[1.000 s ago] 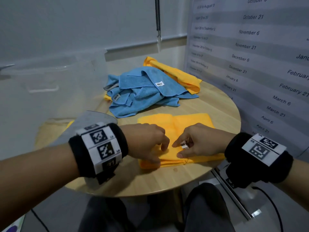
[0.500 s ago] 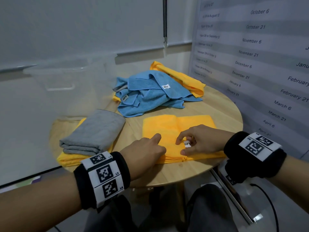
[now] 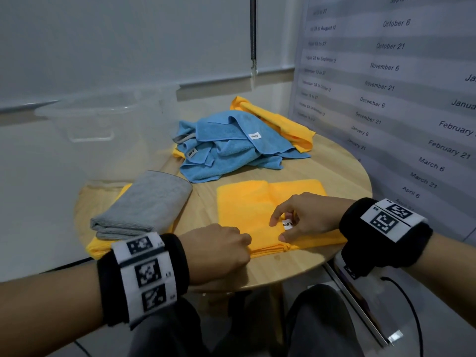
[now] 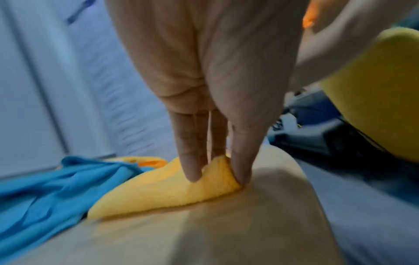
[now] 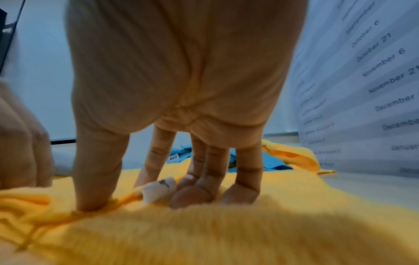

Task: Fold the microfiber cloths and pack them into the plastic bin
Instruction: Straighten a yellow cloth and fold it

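Note:
An orange microfiber cloth (image 3: 247, 207) lies folded flat on the round wooden table (image 3: 288, 266), close to the near edge. My left hand (image 3: 219, 251) pinches its near left corner; in the left wrist view the thumb and fingers (image 4: 192, 161) squeeze the lifted corner of the orange cloth (image 4: 163, 190). My right hand (image 3: 304, 220) rests on the cloth's near edge with curled fingers, thumb pressed down, the white label (image 5: 158, 190) caught between thumb and fingers. The clear plastic bin (image 3: 90, 119) stands at the left.
A heap of loose blue cloths (image 3: 231, 145) lies at the table's back with another orange cloth (image 3: 278, 119) behind it. A folded grey cloth (image 3: 146, 204) sits on a folded orange one (image 3: 103, 249) at the left, by the bin. A wall with printed dates stands at the right.
My left hand slid off the top of the orange cloth toward me and took its near left corner. The right hand stayed at the label. The head view shifted.

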`<control>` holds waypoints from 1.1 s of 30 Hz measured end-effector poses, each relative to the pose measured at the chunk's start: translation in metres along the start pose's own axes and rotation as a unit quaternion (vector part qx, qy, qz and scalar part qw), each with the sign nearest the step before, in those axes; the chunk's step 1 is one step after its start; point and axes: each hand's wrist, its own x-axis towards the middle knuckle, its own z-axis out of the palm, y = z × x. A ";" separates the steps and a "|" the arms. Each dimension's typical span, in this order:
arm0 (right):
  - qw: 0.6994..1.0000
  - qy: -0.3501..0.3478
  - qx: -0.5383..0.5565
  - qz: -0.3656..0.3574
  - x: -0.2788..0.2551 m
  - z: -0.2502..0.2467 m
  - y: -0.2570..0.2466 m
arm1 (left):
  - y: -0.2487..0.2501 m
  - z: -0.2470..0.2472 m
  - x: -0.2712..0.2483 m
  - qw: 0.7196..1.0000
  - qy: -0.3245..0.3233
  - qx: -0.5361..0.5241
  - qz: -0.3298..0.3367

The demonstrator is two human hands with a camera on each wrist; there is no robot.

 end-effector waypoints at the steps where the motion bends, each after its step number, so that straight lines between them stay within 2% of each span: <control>1: 1.000 -0.011 -0.007 -0.002 -0.001 -0.002 -0.001 | -0.007 -0.002 -0.001 0.999 0.021 -0.046 0.010; 4: 0.996 0.003 -0.087 -0.028 -0.001 -0.017 -0.009 | -0.027 -0.013 0.002 0.979 0.091 -0.181 -0.027; 6: 0.990 0.047 -0.128 -0.046 0.006 -0.028 -0.016 | -0.036 -0.019 0.011 0.978 0.108 -0.163 -0.069; 8: 0.986 0.028 -0.156 -0.048 0.019 -0.032 -0.022 | -0.040 -0.022 0.023 0.987 0.043 -0.112 -0.104; 11: 0.969 -0.082 -0.234 -0.025 0.041 -0.028 -0.030 | -0.043 -0.020 0.040 0.977 -0.073 -0.142 -0.139; 13: 0.960 -0.114 -0.257 -0.014 0.050 -0.025 -0.026 | -0.047 -0.019 0.047 0.971 -0.096 -0.168 -0.142; 16: 0.962 -0.116 -0.247 -0.005 0.052 -0.020 -0.014 | -0.057 -0.016 0.048 0.959 -0.135 -0.192 -0.157; 19: 0.971 -0.105 -0.216 0.006 0.052 -0.012 -0.004 | -0.062 -0.010 0.048 0.954 -0.185 -0.163 -0.173; 22: 0.976 -0.096 -0.196 0.014 0.046 -0.011 -0.001 | -0.060 -0.007 0.051 0.955 -0.190 -0.149 -0.171; 25: 0.988 -0.051 -0.114 0.090 0.028 -0.020 0.010 | -0.063 -0.016 0.053 0.958 -0.148 -0.182 -0.162; 28: 0.969 0.021 -0.079 0.232 0.006 -0.025 0.032 | -0.060 -0.022 0.061 0.956 -0.089 -0.233 -0.155; 31: 0.948 0.038 -0.077 0.306 -0.011 -0.022 0.049 | -0.047 -0.019 0.076 0.963 -0.110 -0.195 -0.152; 33: 0.944 0.042 -0.017 0.327 -0.014 -0.018 0.056 | -0.042 -0.018 0.082 0.965 -0.122 -0.177 -0.153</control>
